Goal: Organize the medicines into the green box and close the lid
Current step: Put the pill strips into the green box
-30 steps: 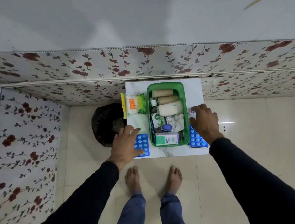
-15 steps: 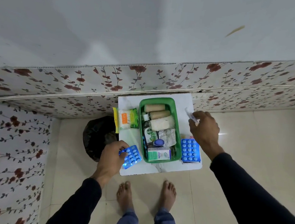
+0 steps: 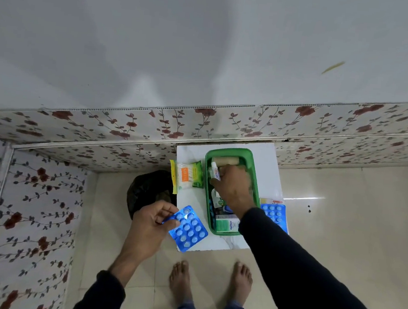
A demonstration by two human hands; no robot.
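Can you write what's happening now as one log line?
left hand: holds blue blister pack | right hand: puts small white tube into green plastic box | lid: unseen

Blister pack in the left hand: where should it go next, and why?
Probably wait a beat, then carry the blue blister pack rightward into the green box. The left hand pinches it above the white table's near-left corner, while the right hand is over the box placing a small white tube, blocking the opening.

Right hand (image 3: pixel 234 189) lowers tube (image 3: pixel 215 171) into green box (image 3: pixel 254 168).
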